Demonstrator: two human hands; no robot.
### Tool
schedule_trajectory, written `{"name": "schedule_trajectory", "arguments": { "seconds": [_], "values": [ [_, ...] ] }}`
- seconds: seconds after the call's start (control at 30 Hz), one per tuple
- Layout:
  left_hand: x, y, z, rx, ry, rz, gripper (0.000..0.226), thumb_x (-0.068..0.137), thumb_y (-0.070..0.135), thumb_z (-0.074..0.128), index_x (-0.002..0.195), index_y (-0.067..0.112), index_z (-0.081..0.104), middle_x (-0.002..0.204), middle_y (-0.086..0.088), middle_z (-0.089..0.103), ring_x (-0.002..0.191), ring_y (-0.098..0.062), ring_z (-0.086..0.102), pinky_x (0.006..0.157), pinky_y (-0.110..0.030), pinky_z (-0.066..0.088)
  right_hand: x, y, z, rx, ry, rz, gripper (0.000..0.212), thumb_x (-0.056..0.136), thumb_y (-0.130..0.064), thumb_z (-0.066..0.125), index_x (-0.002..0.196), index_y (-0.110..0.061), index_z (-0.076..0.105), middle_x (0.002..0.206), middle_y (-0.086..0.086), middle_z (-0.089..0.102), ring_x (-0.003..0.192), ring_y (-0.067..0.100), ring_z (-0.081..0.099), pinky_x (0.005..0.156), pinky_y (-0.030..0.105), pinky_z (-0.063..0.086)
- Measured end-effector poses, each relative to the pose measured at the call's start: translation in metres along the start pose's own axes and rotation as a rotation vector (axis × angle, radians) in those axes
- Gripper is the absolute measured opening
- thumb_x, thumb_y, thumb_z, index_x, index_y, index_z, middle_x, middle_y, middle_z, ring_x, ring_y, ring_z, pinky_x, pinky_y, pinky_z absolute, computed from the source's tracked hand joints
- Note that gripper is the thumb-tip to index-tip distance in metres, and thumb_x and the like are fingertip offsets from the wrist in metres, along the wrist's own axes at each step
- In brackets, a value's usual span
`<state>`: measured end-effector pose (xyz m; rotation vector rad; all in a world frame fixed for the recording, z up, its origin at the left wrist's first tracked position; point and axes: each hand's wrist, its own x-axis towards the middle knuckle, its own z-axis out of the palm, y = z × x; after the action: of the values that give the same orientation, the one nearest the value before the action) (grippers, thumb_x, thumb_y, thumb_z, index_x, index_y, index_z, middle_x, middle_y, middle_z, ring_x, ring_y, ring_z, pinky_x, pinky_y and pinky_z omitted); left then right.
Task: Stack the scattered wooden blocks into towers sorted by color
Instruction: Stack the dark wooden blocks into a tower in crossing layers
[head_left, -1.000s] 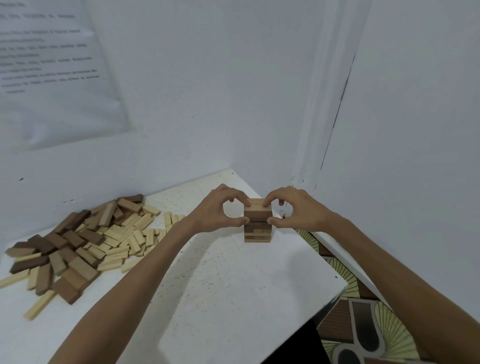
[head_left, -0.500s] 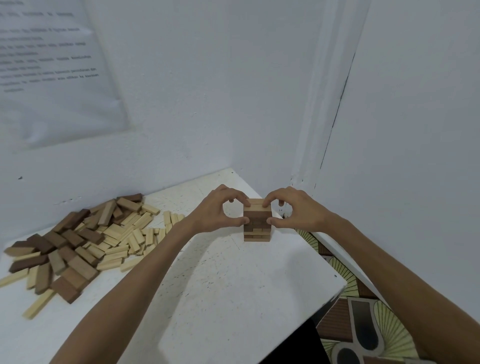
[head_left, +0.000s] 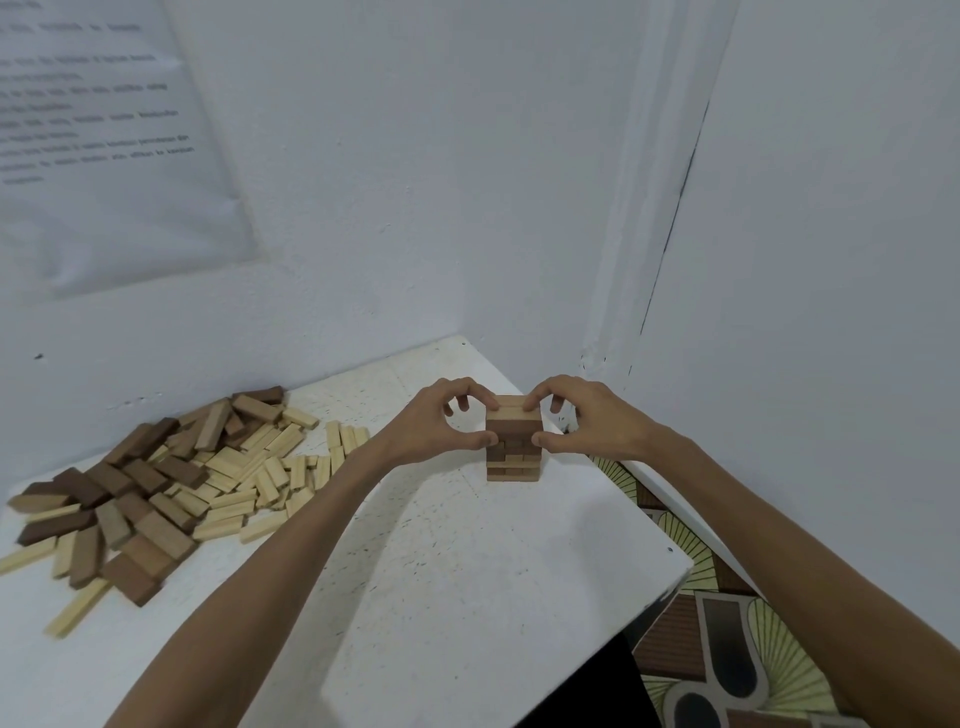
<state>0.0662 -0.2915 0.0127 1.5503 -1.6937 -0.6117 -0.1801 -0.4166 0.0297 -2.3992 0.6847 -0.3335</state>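
A short tower of brown wooden blocks (head_left: 513, 441) stands near the right corner of the white table (head_left: 441, 571). Its top layer is lighter tan. My left hand (head_left: 441, 421) pinches the tower's left side, thumb low and fingers at the top edge. My right hand (head_left: 582, 418) pinches the right side in the same way. A scattered pile of blocks (head_left: 156, 483) lies at the left, dark brown ones (head_left: 119, 483) toward the back and left, pale ones (head_left: 260, 467) toward the middle.
White walls meet in a corner just behind the tower. A printed sheet (head_left: 104, 130) hangs on the left wall. The table's right edge (head_left: 680, 566) drops to a patterned floor (head_left: 727, 649).
Both hands stay on the tower's sides. The view has shifted slightly; the tower and the pile have not moved.
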Motion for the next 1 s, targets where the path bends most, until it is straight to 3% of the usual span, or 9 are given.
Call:
{"name": "schedule_trajectory", "arguments": {
  "seconds": [0.27, 0.43, 0.7, 0.83, 1.0],
  "values": [
    [-0.0012, -0.0028, 0.0011, -0.041, 0.022, 0.029, 0.040, 0.072, 0.048, 0.083, 0.108, 0.037, 0.070, 0.125, 0.020, 0.068, 0.105, -0.012, 0.058, 0.086, -0.031, 0.045, 0.0009, 0.0048, 0.0024, 0.047, 0.009, 0.021, 0.039, 0.086, -0.036, 0.081, 0.120, -0.036, 0.061, 0.114, -0.030, 0.052, 0.106, -0.003, 0.051, 0.076, 0.016, 0.038],
    [-0.0013, -0.0042, -0.0005, -0.043, 0.028, 0.031, 0.038, 0.077, 0.026, 0.092, 0.108, 0.029, 0.073, 0.125, 0.018, 0.068, 0.104, -0.014, 0.060, 0.084, -0.029, 0.044, 0.0001, 0.0034, 0.0013, 0.049, 0.012, 0.016, 0.040, 0.087, -0.035, 0.081, 0.121, -0.034, 0.061, 0.114, -0.030, 0.052, 0.108, -0.003, 0.051, 0.076, 0.015, 0.038],
    [-0.0050, -0.0017, 0.0009, -0.044, 0.061, 0.045, 0.040, 0.071, 0.044, 0.088, 0.107, 0.032, 0.073, 0.124, 0.020, 0.068, 0.103, -0.014, 0.061, 0.083, -0.027, 0.043, -0.0013, 0.0046, 0.0024, 0.056, 0.003, -0.003, 0.041, 0.086, -0.038, 0.081, 0.120, -0.038, 0.059, 0.129, -0.019, 0.055, 0.115, 0.002, 0.052, 0.080, 0.020, 0.040],
    [-0.0057, -0.0021, 0.0018, -0.026, 0.072, 0.051, 0.039, 0.074, 0.029, 0.094, 0.107, 0.031, 0.073, 0.124, 0.022, 0.068, 0.105, -0.015, 0.061, 0.084, -0.029, 0.044, -0.0013, 0.0064, 0.0037, 0.057, 0.014, -0.007, 0.044, 0.084, -0.039, 0.083, 0.121, -0.038, 0.059, 0.130, -0.019, 0.056, 0.115, 0.003, 0.053, 0.080, 0.019, 0.040],
    [-0.0056, -0.0038, 0.0027, -0.019, 0.074, 0.044, 0.042, 0.073, 0.027, 0.095, 0.108, 0.031, 0.073, 0.125, 0.021, 0.068, 0.107, -0.014, 0.061, 0.085, -0.030, 0.044, -0.0010, 0.0077, 0.0048, 0.065, 0.037, -0.020, 0.045, 0.083, -0.037, 0.084, 0.121, -0.036, 0.061, 0.128, -0.018, 0.059, 0.114, 0.002, 0.054, 0.082, 0.021, 0.042]
  ]
}}
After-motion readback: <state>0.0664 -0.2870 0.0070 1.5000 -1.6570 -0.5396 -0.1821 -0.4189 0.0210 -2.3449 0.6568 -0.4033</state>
